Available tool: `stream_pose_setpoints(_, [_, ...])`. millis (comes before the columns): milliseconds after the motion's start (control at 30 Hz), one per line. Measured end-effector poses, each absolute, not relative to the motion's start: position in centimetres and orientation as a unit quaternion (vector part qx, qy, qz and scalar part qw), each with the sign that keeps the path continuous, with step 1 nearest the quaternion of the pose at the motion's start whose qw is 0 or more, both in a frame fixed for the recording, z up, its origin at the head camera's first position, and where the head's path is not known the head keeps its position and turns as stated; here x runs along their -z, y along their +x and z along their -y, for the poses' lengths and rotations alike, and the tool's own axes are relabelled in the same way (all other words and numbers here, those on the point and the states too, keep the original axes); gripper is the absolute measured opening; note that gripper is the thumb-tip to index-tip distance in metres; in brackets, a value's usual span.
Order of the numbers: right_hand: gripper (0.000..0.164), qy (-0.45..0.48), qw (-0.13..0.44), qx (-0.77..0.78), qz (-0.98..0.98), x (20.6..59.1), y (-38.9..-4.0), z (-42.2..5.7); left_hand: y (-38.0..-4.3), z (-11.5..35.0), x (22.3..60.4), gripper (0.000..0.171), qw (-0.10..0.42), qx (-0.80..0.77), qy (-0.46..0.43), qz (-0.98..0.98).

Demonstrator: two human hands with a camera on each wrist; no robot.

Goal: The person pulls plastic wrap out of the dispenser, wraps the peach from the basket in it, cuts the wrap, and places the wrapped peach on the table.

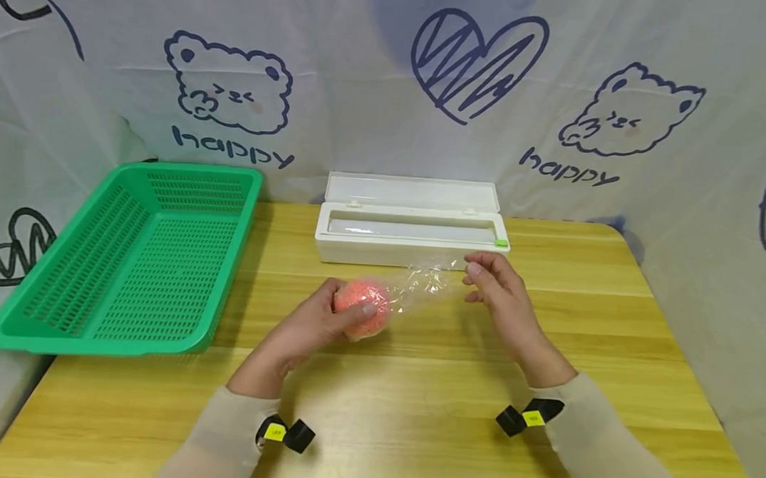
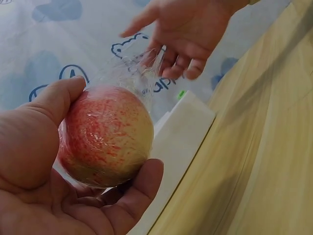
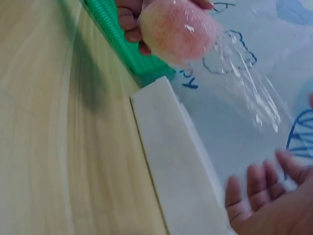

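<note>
My left hand (image 1: 318,311) holds a red-and-yellow apple (image 2: 107,137), thumb on one side and fingers curled round the other. Clear plastic film (image 3: 254,93) wraps the apple tightly, and a loose, crinkled tail of it trails off toward my right hand (image 1: 502,294). Loosely bent and spread apart, the right fingers (image 3: 257,183) are close to the free end of that tail, with a gap to it in the right wrist view. Behind both hands stands a white film dispenser box (image 1: 408,254), its lid (image 1: 411,192) raised and a roll inside.
A green plastic basket (image 1: 223,289) stands at the left of the wooden table (image 1: 381,424). On the dispenser's right end sits a small green slider (image 1: 501,243). A white cloth with drawings (image 1: 357,88) hangs behind the table and along its sides.
</note>
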State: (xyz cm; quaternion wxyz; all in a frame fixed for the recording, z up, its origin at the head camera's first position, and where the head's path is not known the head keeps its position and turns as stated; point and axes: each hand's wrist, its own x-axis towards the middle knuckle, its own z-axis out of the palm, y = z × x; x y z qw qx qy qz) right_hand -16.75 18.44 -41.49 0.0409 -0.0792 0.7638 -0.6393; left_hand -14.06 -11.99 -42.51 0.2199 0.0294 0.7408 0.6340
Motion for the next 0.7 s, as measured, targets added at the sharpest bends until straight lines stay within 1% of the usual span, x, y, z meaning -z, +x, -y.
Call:
stream_pose_setpoints(100, [0.057,-0.054,0.059,0.631,-0.771,40.9,-16.7,-17.6,-13.8,11.5,42.5,0.065,0.223,-0.63,0.029,-0.743])
stream_pose_setpoints(200, [0.057,-0.046,0.061,0.616,-0.784,40.7,-16.6,-16.8,-13.5,11.0,42.3,0.068,0.234,-0.633,0.041,-0.737])
stream_pose_setpoints(367, [0.041,-0.051,0.009,0.609,-0.791,40.6,-16.4,-15.9,-13.2,10.5,42.2,0.075,0.243,-0.631,0.068,-0.734])
stream_pose_setpoints(467, [0.034,-0.053,-0.028,0.611,-0.789,40.7,-16.2,-15.6,-13.1,10.3,42.3,0.071,0.248,-0.632,0.095,-0.728])
stream_pose_setpoints(600, [0.033,-0.052,-0.077,0.595,-0.799,40.8,-16.1,-15.5,-12.9,10.0,42.5,0.064,0.246,-0.623,0.12,-0.732])
stream_pose_setpoints(700, [0.035,-0.051,-0.092,0.586,-0.803,40.8,-16.1,-15.5,-12.7,9.8,42.5,0.062,0.237,-0.617,0.123,-0.741])
